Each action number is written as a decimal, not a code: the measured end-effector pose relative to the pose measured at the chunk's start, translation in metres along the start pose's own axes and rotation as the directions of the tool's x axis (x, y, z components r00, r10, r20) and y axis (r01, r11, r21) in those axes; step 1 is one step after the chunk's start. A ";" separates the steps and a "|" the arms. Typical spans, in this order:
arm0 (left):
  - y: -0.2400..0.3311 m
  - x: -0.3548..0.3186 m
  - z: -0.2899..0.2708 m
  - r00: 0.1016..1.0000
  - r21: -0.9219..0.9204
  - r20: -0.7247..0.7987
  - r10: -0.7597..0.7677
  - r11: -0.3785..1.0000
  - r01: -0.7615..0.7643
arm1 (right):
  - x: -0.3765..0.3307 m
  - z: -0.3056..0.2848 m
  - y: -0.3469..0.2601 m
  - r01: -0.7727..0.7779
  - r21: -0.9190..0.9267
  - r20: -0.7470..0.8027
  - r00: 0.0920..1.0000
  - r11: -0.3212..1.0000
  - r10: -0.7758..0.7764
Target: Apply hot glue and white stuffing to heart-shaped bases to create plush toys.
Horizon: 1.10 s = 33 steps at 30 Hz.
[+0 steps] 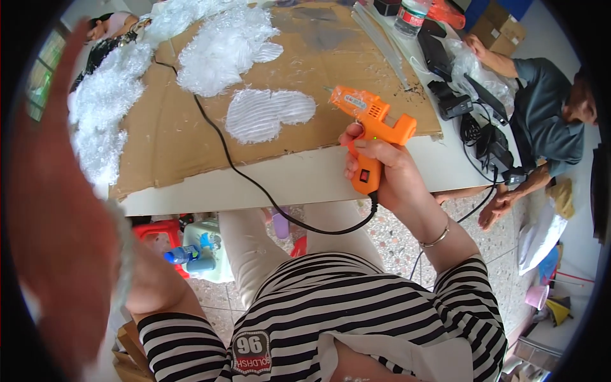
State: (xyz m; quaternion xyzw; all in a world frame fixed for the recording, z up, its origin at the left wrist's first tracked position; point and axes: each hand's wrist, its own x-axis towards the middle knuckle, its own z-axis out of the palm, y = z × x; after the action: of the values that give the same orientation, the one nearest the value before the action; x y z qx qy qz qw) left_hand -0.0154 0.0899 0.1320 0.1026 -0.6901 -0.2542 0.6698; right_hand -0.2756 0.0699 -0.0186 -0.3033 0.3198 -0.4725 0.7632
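Observation:
My right hand (pixel 391 165) is wrapped round the handle of an orange hot glue gun (pixel 366 108), its nozzle pointing up and to the left over the cardboard. A small green light shows on the gun's body, and a black cord (pixel 238 169) runs from its handle base across the table. Below the nozzle, to the left, a white ribbed, cloud-shaped piece (pixel 267 114) lies flat on the cardboard. My left hand (pixel 60 210) is raised very close at the left edge, large and blurred; what its fingers do is unclear.
A brown cardboard sheet (pixel 165 146) covers much of the white table (pixel 286 184). Fluffy white strands (pixel 219 51) lie at the far left, clear glue sticks (pixel 382 41) at the far right. Black adapters and cables (pixel 490 140) line the right edge, near a seated person (pixel 547 102). Another person sits far left.

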 end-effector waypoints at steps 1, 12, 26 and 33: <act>0.003 -0.002 0.006 1.000 -0.007 -0.023 0.011 1.000 -0.011 | 0.002 -0.002 0.003 -0.021 0.018 -0.012 1.000 1.000 0.021; -0.008 -0.018 -0.012 0.988 -0.025 -0.075 0.134 0.990 -0.136 | 0.015 0.005 -0.007 -0.012 -0.090 -0.020 1.000 0.996 0.010; 0.029 0.081 -0.069 0.728 0.253 0.293 0.620 0.684 -0.684 | 0.046 0.020 -0.041 -0.019 -0.198 -0.006 1.000 0.980 0.018; -0.005 0.062 -0.052 0.815 0.306 0.200 0.543 0.756 -0.579 | 0.081 0.015 -0.045 0.006 -0.163 -0.035 0.999 0.987 -0.011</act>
State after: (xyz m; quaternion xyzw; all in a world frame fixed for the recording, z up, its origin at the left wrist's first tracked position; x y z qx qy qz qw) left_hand 0.0291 0.0444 0.1825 -0.0035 -0.7552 0.0816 0.6504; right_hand -0.2599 -0.0184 0.0086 -0.3577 0.3695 -0.4533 0.7281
